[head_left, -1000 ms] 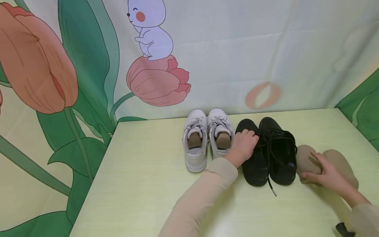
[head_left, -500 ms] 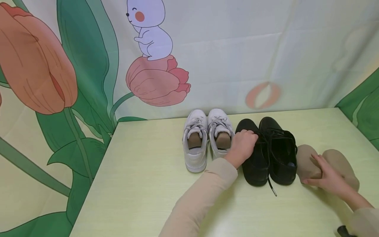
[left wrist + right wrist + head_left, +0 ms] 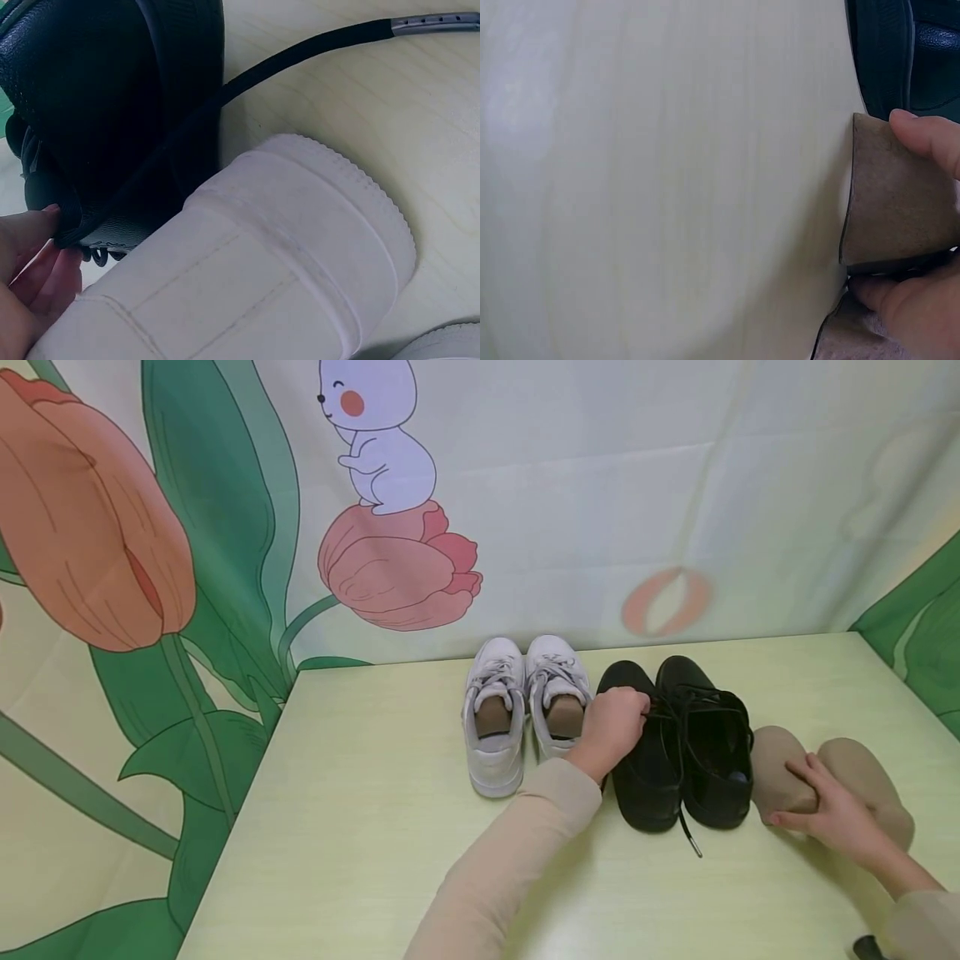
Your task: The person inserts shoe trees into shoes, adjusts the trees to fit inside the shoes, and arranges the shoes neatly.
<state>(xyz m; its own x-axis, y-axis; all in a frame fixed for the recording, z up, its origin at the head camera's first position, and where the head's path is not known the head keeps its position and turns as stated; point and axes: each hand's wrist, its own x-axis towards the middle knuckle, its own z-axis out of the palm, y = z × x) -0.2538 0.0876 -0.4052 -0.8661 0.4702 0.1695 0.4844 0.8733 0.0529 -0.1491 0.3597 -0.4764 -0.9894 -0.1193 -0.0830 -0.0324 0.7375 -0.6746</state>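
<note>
A pair of black lace-up shoes stands side by side on the table. My left hand [image 3: 611, 727] pinches the left black shoe [image 3: 648, 789] near its tongue and laces; in the left wrist view the fingertips hold its dark edge beside a loose lace [image 3: 300, 52]. The right black shoe [image 3: 716, 806] gapes with a dark inside. My right hand [image 3: 836, 810] grips the left one of two rounded beige-brown shoe inserts [image 3: 778, 768], thumb on one side and fingers on the other. The second insert [image 3: 858, 768] lies beside it, partly behind the hand.
White sneakers [image 3: 495, 760] stand left of the black shoes, brown inserts [image 3: 492, 717] inside them. A lace tip [image 3: 693, 847] lies on the pale table [image 3: 337, 827]. Behind hangs a printed curtain [image 3: 555, 527]. A small black object [image 3: 867, 947] shows by the right sleeve.
My right hand's fingers have come down between the two inserts and now grip the left one. The second insert has shifted slightly right. My left hand stays at the shoe, moved slightly left.
</note>
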